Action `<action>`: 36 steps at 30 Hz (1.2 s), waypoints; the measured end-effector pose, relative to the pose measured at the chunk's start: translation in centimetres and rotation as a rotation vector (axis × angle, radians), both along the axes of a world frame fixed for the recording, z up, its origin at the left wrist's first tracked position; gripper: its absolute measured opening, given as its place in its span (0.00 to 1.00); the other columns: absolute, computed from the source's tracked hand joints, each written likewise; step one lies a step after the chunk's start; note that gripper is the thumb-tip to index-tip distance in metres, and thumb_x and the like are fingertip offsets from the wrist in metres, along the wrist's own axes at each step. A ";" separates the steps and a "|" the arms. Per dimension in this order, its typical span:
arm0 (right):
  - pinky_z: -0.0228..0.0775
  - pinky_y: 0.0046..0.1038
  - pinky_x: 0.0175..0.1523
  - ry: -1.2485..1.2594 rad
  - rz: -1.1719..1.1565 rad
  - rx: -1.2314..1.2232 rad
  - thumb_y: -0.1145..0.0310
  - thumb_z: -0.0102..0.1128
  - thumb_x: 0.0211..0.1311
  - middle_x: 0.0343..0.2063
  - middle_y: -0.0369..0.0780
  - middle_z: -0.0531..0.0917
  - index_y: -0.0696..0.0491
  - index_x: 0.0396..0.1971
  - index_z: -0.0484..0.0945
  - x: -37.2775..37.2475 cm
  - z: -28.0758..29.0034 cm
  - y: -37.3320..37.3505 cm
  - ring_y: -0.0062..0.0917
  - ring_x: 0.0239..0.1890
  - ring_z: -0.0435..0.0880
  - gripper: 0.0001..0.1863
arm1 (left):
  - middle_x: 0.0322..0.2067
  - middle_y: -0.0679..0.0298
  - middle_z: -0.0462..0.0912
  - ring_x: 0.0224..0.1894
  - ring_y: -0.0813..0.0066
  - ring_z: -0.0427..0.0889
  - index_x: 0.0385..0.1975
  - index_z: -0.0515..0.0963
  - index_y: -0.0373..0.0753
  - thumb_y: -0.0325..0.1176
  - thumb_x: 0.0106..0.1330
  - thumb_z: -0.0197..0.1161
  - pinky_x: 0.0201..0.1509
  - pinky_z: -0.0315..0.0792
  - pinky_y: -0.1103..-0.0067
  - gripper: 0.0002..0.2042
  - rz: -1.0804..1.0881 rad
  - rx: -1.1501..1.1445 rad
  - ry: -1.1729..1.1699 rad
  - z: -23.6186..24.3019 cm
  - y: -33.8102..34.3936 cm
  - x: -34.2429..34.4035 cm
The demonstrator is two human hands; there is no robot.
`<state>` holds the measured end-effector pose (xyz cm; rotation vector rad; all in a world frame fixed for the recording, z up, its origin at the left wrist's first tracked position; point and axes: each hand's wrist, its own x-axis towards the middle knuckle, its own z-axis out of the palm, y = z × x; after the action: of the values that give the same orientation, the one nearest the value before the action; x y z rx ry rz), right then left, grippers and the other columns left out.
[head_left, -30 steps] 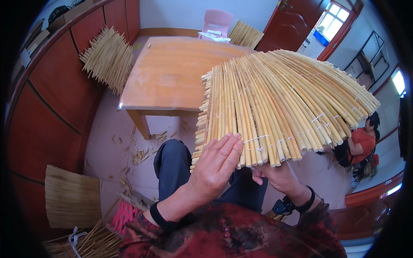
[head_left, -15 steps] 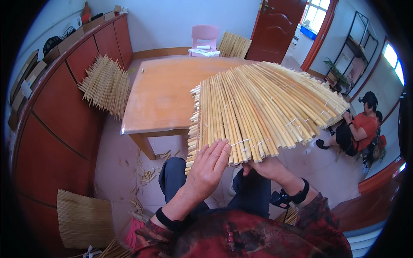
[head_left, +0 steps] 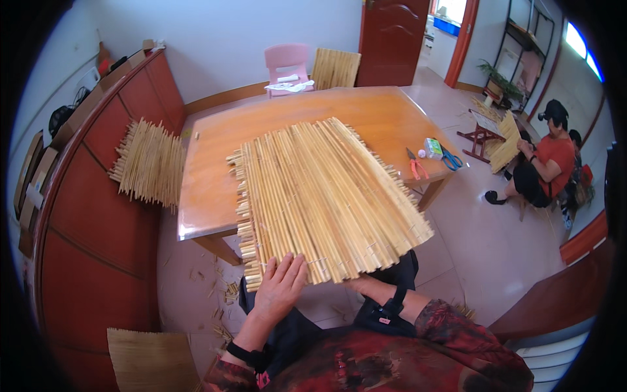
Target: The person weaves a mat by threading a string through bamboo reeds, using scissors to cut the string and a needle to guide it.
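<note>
Stalk matting (head_left: 320,202) was spread above the near part of the desk (head_left: 215,137), and its near end was held out past the desk's edge. The left hand (head_left: 279,291) was laid flat there, its fingers stretched across the top, while the right hand (head_left: 363,285) was mostly hidden beneath, so its grip could not be told. Red-handled pliers (head_left: 415,162) and blue-handled scissors (head_left: 450,159) were set at the desk's right.

A pink chair (head_left: 286,57) stands left of a reddish door (head_left: 393,46).
</note>
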<state>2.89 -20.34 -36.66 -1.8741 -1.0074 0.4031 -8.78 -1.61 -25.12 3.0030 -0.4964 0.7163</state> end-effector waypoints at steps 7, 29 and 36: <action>0.69 0.27 0.42 0.309 0.271 -0.375 0.61 0.49 0.61 0.35 0.43 0.78 0.57 0.48 0.69 -4.2 2.5 -5.7 0.24 0.36 0.77 0.20 | 0.52 0.61 0.69 0.57 0.65 0.66 0.49 0.68 0.38 0.30 0.55 0.51 0.62 0.53 0.61 0.19 0.109 -0.095 0.114 -3.9 1.2 -0.3; 0.69 0.40 0.39 -0.602 -0.923 -0.783 0.59 0.49 0.57 0.33 0.50 0.79 0.56 0.32 0.78 32.8 7.5 -16.6 0.44 0.36 0.78 0.16 | 0.40 0.58 0.77 0.45 0.61 0.75 0.36 0.74 0.34 0.19 0.47 0.54 0.47 0.68 0.68 0.14 0.359 -0.455 -0.019 -3.9 -0.6 -8.5; 0.69 0.40 0.41 -0.605 -0.828 -0.927 0.57 0.46 0.59 0.36 0.48 0.79 0.52 0.36 0.77 34.2 6.0 -16.6 0.42 0.39 0.78 0.16 | 0.40 0.61 0.77 0.45 0.66 0.75 0.36 0.74 0.37 0.23 0.48 0.56 0.49 0.65 0.69 0.13 0.335 -0.411 0.153 -3.6 -0.9 -8.8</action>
<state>37.07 -36.94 -30.69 -3.1519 -0.2715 -0.2860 -17.56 -2.51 -28.76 2.7362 0.1498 0.5133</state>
